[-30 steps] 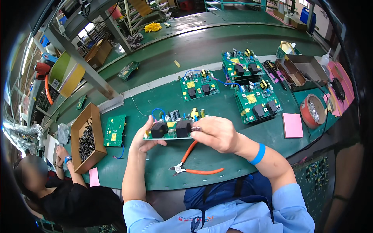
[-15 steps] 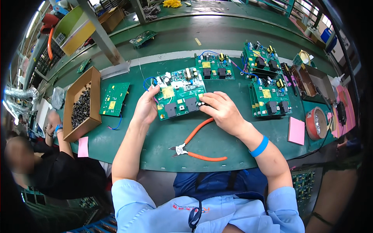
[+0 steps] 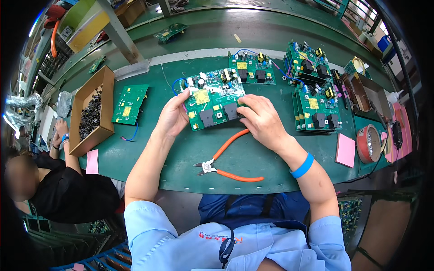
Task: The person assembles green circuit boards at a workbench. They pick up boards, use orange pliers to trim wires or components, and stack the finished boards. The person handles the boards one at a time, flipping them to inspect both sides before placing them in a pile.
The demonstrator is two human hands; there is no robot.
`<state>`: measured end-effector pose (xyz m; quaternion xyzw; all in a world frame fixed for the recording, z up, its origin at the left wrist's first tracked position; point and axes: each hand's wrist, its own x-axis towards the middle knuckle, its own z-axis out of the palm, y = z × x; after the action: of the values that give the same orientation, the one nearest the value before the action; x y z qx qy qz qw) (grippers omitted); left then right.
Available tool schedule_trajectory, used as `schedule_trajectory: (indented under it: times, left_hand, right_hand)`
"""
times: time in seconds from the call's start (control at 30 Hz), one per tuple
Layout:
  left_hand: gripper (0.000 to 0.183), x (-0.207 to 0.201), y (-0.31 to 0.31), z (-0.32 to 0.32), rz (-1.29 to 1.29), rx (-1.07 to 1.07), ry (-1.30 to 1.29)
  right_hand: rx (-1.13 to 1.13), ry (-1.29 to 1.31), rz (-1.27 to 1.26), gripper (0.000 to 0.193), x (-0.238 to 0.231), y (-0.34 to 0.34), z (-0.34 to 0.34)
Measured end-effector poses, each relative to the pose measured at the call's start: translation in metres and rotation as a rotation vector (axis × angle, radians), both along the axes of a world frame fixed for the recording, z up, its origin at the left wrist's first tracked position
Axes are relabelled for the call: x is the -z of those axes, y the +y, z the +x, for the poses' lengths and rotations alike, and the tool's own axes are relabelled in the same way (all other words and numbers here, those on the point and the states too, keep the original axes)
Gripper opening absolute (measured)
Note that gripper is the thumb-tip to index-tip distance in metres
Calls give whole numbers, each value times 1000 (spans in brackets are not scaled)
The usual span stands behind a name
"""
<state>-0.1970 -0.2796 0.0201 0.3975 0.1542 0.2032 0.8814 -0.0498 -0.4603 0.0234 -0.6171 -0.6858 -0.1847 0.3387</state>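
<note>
A green circuit board [image 3: 216,103] with black relays, yellow labels and a blue wire is tilted up above the green table. My left hand [image 3: 175,113] is closed on its left edge, the thumb lying over the top face. At the right edge my right hand [image 3: 262,118] has its fingers bent against the board beside a black relay; the fingertips are partly hidden. Orange-handled side cutters [image 3: 235,174] lie spread on the table just below the board, jaws pointing left.
Behind stands another circuit board [image 3: 253,72]; stacked boards [image 3: 316,108] are at right. A cardboard box [image 3: 77,137] of small black parts and a single board [image 3: 129,105] lie left. Pink note pads [image 3: 345,150] and a red tape roll [image 3: 368,143] sit right. A co-worker [image 3: 68,185] sits left.
The view has shifted slightly. Both hands still hold the circuit board, which is turned a little differently; my right fingers have shifted slightly along its right edge.
</note>
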Motion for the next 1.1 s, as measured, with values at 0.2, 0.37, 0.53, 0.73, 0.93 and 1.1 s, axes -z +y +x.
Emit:
schedule_trajectory:
  times: [0.2,0.37,0.53,0.73,0.93,1.1]
  left_hand:
    - [29,5,6,1,11,54,-110]
    - [28,8,7,-1,6,65,-186]
    - [29,10,6,2,-17,51,-169]
    - [31,12,12,0,-91,89,-257]
    - [31,3,15,10,-73,-3,-159]
    - [30,-18,30,56,11,-12,17]
  right_hand:
    - [-174,56,150,24,-20,-12,-27]
    - [-742,355,-4,11,-96,-55,-104]
    - [-724,411,488,17,-87,-59,-152]
    - [-771,200,358,13,-97,-78,-130]
    - [-669,-137,264,9,-60,-57,-87]
    - [-402,-41,70,18,2,-30,-32]
